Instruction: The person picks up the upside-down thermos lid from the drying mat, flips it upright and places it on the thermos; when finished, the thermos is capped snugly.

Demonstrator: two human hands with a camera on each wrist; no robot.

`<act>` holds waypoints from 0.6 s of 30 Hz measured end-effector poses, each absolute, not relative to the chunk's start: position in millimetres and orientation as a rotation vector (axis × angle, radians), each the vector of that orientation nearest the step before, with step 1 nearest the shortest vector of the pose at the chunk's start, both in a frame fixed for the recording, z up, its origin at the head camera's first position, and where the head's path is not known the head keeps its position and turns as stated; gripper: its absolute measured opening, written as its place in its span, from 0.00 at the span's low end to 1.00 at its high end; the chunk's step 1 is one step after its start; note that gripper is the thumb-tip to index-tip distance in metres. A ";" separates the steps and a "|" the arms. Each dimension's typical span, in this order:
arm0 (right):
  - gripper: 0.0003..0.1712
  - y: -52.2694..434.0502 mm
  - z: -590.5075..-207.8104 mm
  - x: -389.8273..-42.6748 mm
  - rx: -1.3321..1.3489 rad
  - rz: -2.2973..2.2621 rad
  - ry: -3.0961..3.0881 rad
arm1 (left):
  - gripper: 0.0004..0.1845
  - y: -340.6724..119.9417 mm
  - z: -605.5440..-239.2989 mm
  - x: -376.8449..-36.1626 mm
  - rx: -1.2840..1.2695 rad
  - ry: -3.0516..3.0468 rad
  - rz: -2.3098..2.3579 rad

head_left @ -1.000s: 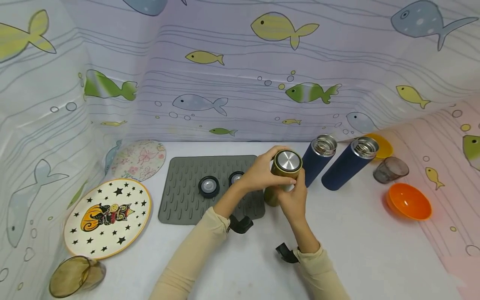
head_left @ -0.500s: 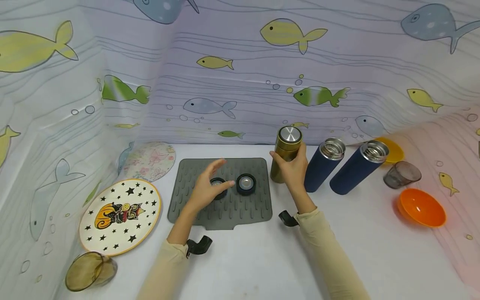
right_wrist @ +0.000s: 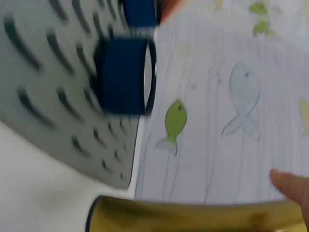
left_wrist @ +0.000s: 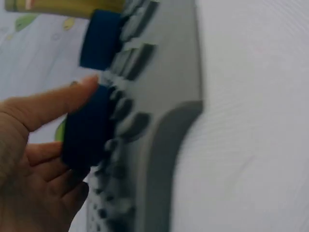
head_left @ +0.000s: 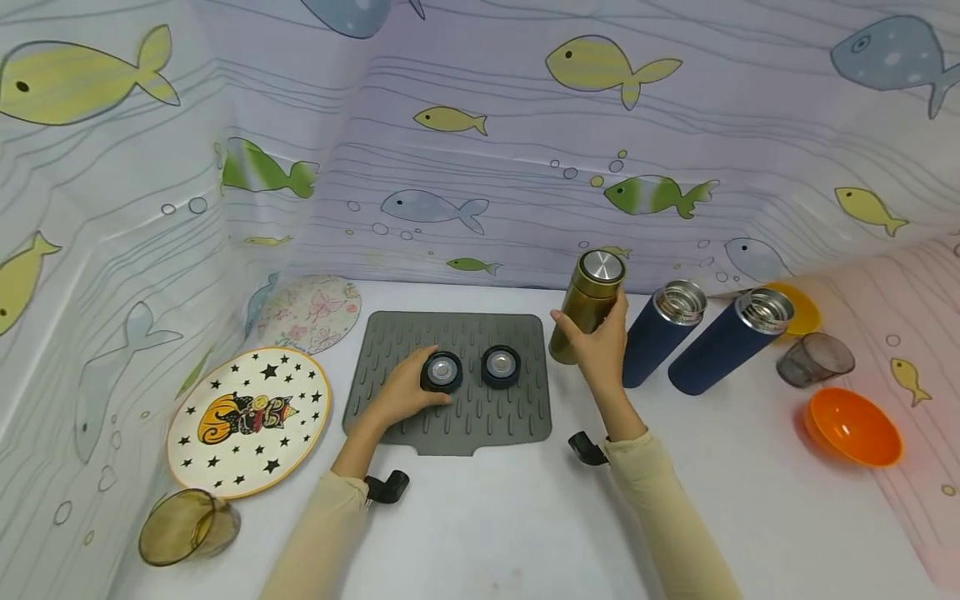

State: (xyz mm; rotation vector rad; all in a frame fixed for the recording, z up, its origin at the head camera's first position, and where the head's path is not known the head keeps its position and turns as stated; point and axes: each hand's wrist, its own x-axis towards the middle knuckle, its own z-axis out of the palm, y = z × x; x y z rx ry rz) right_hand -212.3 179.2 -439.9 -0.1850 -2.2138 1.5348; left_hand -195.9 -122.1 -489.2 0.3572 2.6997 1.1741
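A person's left hand (head_left: 405, 392) closes its grip on a dark flask lid (head_left: 441, 372) lying on the grey drying mat (head_left: 450, 417), thumb and fingers curled round its rim — the left wrist view shows the same pinch (left_wrist: 84, 125), though blurred. Just to the right of that grip lies a second lid (head_left: 501, 366), near but apart. The right hand (head_left: 600, 346) wraps its grip round the lower body of the capped gold flask (head_left: 588, 304), which stands upright on the tabletop (head_left: 487, 533) just off the mat's right edge. Beyond the right hand's grip, two dark blue flasks (head_left: 663, 332) (head_left: 731, 339) stand open-mouthed and close together.

The risks, as judged from here — a hurried lift could drag the held lid into its neighbour and send it rolling off the ridged mat; the gold flask, held low, could tip toward the nearer blue flask if the right hand shifts; and an uncapped flask knocked over could fall against its neighbour.
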 end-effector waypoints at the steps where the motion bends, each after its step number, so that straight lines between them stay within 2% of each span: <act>1: 0.56 177.1 -439.9 -206.0 -0.195 1.547 -2.226 | 0.47 -121.1 -491.4 -196.4 0.369 2.705 1.172; 7: 0.55 160.4 -445.6 -164.0 -0.205 1.638 -2.222 | 0.43 -116.8 -486.7 -190.1 0.395 2.735 1.290; 12: 0.44 149.2 -444.9 -140.9 -0.085 1.818 -2.317 | 0.43 -110.1 -465.4 -173.7 0.523 2.740 1.336; 18: 0.32 140.9 -439.5 -133.2 0.123 2.184 -2.556 | 0.40 -98.4 -436.4 -150.0 0.740 2.650 1.413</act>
